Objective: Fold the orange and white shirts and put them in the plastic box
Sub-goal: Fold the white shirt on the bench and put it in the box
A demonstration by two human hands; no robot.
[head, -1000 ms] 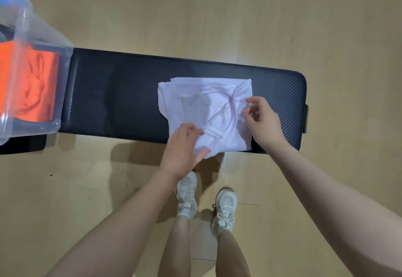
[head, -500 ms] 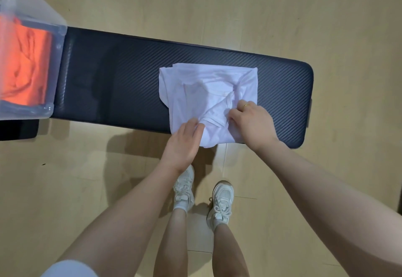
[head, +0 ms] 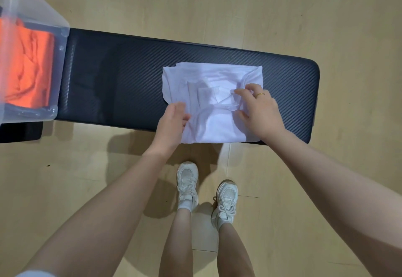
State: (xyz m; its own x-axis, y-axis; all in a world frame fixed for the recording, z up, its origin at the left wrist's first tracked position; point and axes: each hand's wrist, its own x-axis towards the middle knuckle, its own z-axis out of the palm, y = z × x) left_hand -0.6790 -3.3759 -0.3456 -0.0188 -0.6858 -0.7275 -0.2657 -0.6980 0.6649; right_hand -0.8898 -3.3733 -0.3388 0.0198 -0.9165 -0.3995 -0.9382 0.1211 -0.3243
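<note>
So the white shirt (head: 212,104) is seen folded into a rough, rumpled rectangle at centre frame, laid on the right half of the black padded bench (head: 121,83). Its long axis can't really be called, since it's nearly square, maybe a touch wider left to right, which lines up with the bench's own length. The near edge is hung slightly over the bench's lower edge, toward the bottom of the frame. A hemmed edge, possibly the neckline, is bunched up in the middle and faces upward.

The left hand (head: 171,122) is placed at the shirt's lower left corner, with the fingers curled onto the fabric edge; the cloth looks pinched there, but the actual grip is hidden under the hand, so that's not certain. The right hand (head: 258,111) is set on the shirt's right side, a gold ring (head: 260,95) showing on one finger. A fold of the bunched hem is pinched between its fingertips and thumb. So the shirt is basically flanked by both hands, most of it lying between them and above.

At the upper left of the frame, the clear plastic box (head: 58,43) is sat on the bench's left end, and the orange shirt (head: 26,67) is already lying inside it. White sneakers (head: 187,185) are seen on the wooden floor (head: 282,11) at lower centre.
</note>
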